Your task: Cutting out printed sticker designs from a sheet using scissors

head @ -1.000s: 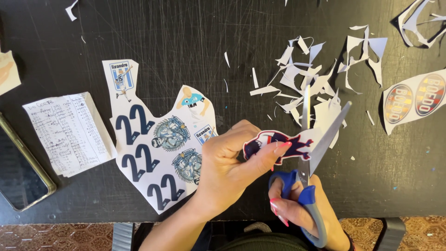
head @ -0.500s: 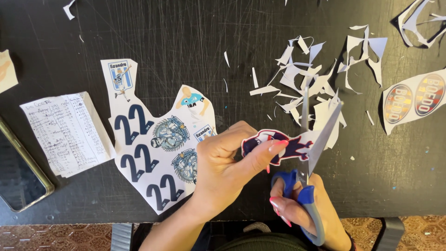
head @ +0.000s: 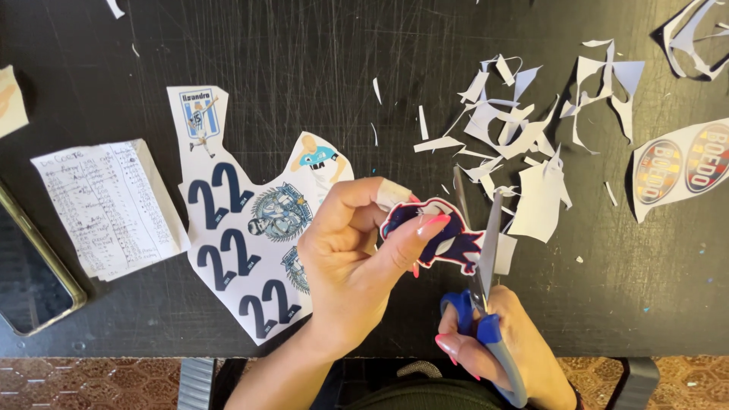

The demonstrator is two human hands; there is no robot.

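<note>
The left hand (head: 345, 258) pinches a small dark blue and red paper cut-out with a white border (head: 434, 235) between thumb and fingers, holding it up above the scratched black counter (head: 304, 61). Just right of the cut-out, the right hand (head: 501, 342) grips blue-handled scissors (head: 480, 273), fingers through the loops, blades parted around the cut-out's right edge. Left of the cut-out lies a white printed sheet with dark blue numerals and round portrait pictures (head: 243, 235); further left, a handwritten paper list (head: 106, 205) and a dark phone (head: 30, 273). Above and right of the cut-out, white paper trimmings (head: 524, 129) lie scattered, with an oval red and blue sticker pair (head: 680, 167) far right.
</note>
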